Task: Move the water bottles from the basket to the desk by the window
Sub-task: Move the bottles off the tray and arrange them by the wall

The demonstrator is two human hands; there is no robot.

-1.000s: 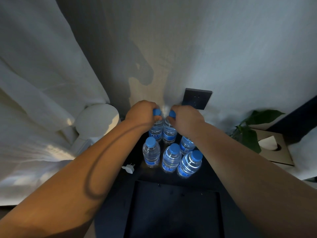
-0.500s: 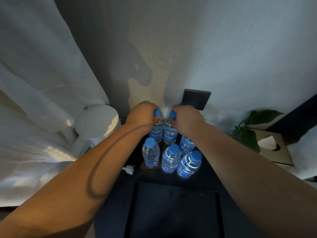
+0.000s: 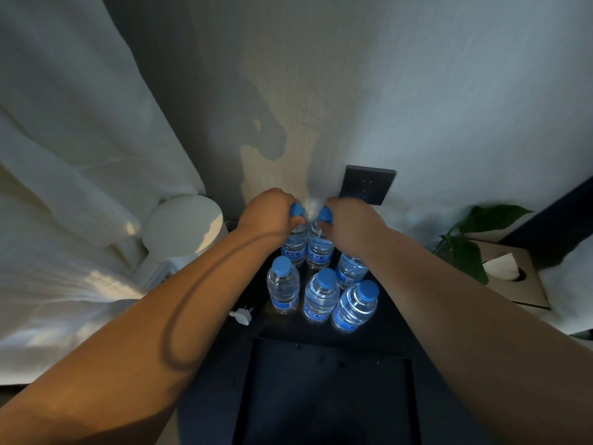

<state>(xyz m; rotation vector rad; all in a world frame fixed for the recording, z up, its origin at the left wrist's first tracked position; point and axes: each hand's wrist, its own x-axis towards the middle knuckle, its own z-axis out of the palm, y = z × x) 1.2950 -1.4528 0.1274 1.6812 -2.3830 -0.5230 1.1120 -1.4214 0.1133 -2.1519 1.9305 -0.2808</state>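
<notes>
Several clear water bottles with blue caps and blue labels stand on the dark desk (image 3: 401,335) against the wall. My left hand (image 3: 269,211) is shut on the neck of the back left bottle (image 3: 294,244). Beside it, my right hand (image 3: 348,218) grips the neck of the back middle bottle (image 3: 318,248). In front stand three bottles: one on the left (image 3: 283,285), one in the middle (image 3: 321,297), one on the right (image 3: 355,308). Another bottle (image 3: 349,269) is partly hidden under my right forearm. No basket is in view.
A white round lamp (image 3: 183,228) stands left of the bottles beside white curtains (image 3: 80,155). A white plug adapter (image 3: 241,316) lies on the desk's left edge. A dark wall socket plate (image 3: 367,184), a green plant (image 3: 471,245) and a tissue box (image 3: 513,274) are to the right. A dark tray (image 3: 327,396) lies nearest me.
Both hands stay on the two back bottles' necks; they and the bottles have barely shifted.
</notes>
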